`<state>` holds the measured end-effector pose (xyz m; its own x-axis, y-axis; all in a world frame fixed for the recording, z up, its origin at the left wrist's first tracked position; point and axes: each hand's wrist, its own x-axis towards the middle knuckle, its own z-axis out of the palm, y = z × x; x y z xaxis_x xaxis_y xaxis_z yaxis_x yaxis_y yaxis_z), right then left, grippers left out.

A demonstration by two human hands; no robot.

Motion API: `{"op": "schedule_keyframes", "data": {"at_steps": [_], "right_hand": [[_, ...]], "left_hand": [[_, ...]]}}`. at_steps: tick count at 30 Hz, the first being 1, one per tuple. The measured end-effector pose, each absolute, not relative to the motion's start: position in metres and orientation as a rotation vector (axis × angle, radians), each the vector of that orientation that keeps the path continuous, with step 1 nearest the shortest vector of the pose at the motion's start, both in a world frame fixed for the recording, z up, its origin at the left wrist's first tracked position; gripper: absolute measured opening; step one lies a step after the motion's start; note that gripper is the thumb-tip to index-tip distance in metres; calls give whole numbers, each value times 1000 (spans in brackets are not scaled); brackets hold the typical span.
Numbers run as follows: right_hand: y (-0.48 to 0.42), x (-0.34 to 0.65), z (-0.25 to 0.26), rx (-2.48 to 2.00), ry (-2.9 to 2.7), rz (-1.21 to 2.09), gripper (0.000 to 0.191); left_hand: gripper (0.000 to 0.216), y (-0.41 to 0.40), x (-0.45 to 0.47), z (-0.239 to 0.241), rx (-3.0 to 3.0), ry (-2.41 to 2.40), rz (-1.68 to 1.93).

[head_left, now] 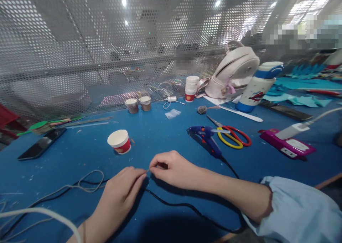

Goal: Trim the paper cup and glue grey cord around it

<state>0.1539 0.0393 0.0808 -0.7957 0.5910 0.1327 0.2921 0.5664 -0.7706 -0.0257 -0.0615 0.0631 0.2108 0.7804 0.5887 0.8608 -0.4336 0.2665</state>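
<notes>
My left hand (125,184) and my right hand (173,169) meet above the blue table, both closed in a pinch. A tiny sliver of something thin shows between their fingertips, too small to name. A thin grey cord (93,180) runs over the table toward my left hand, where its end is hidden. Passing beneath my hands is a black cable (184,204). Just beyond my left hand stands a red and white paper cup (119,141). A blue glue gun (205,138) lies past my right hand, beside scissors (232,136) with red and yellow handles.
A purple power strip (287,143) with a white plug lies at right. Farther back stand a bottle (256,88), a pale backpack (235,70), stacked paper cups (191,88) and two small tubs (139,105). At left are a phone (42,143) and a white cable (45,211).
</notes>
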Motion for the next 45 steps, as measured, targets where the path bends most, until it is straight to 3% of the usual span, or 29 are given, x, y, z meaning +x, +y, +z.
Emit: {"op": "schedule_keyframes", "data": {"at_steps": [3,6,10,23,29,33,40,45], "right_hand": [[37,155,81,-582,-2417,949,32],[30,154,84,-475,-2362,1206,53],[24,152,89,-652,-2408,1424,42],[28,153,88,-690,-2255,1274,11],[28,152,94,-749,-2112,1391,13],[34,149,92,-804,-2007,1458,12],[41,147,86,-815,-1983,1457,13],[44,150,86,-717,-1918,1382,10]], "left_hand": [[16,-62,-22,67,-2332,-1614,-1064],[19,-60,-19,67,-2361,-1530,-1053],[23,-58,-17,67,-2347,-1458,-1014],[16,-63,-19,74,-2413,-1759,-1176],[35,-63,-27,84,-2264,-1846,-1120],[20,-47,-48,96,-1892,-1841,-1196],[22,-4,-85,75,-1928,-1925,-874],[16,-19,-69,80,-2107,-1908,-1191]]}}
